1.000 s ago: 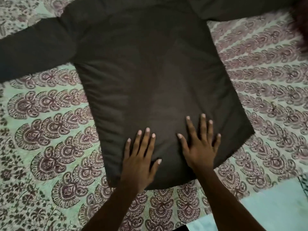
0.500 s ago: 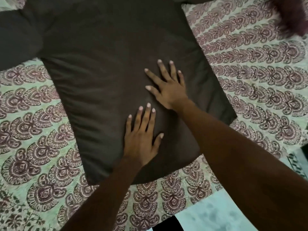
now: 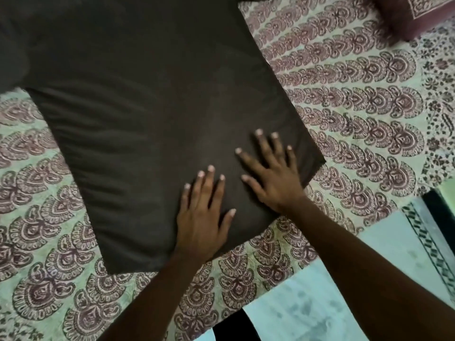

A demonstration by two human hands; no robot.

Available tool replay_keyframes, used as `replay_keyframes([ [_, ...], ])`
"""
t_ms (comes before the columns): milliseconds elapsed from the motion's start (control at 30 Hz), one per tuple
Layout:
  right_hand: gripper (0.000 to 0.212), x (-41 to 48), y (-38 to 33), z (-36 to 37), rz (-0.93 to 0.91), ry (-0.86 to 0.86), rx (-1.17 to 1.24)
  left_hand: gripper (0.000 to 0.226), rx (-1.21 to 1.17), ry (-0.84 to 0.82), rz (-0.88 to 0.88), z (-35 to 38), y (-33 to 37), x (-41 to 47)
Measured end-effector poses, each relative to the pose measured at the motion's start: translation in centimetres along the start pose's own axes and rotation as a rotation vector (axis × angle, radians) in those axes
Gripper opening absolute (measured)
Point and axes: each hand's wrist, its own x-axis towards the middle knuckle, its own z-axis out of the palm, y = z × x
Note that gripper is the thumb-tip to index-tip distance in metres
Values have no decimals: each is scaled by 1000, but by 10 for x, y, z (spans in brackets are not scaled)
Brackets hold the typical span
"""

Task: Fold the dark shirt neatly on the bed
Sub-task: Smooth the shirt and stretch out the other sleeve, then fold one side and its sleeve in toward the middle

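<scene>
The dark shirt lies spread flat on the patterned bedsheet, its hem toward me and its sleeves running out of view at the top and left. My left hand lies flat with straight fingers on the lower middle of the shirt, near the hem. My right hand presses flat beside it, fingers spread, close to the shirt's lower right corner. Neither hand grips the cloth. Soft wrinkles run across the shirt's left half.
A maroon pillow sits at the top right corner of the bed. The bed's near edge runs diagonally at lower right, with pale blue floor and a patterned mat edge beyond it.
My right hand slid back from the middle of the shirt toward the hem and right corner. The left hand stayed pressed near the hem. The view shifted slightly.
</scene>
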Motion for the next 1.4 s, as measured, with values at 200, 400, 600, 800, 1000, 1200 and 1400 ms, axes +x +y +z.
replay_keyframes([
  [200,64,-32,29,-3,422,36,104,79,21,-19,-96,3,0,-37],
  [400,70,-37,22,-13,491,49,158,74,-21,85,-298,-4,-23,-71],
  [600,66,-77,-19,2,426,1,175,71,-18,79,-312,7,-50,-111],
  [800,67,-62,-82,-5,375,54,136,59,-312,137,-266,-4,-59,-130],
  [1000,57,-9,-207,-22,114,79,280,43,-597,359,-385,-41,-118,-125],
  [1200,49,51,-348,-29,-68,-18,405,47,-633,547,-517,-68,-237,-129],
  [1400,43,117,-489,-12,-249,-139,516,58,-493,636,-731,-92,-384,-152],
])
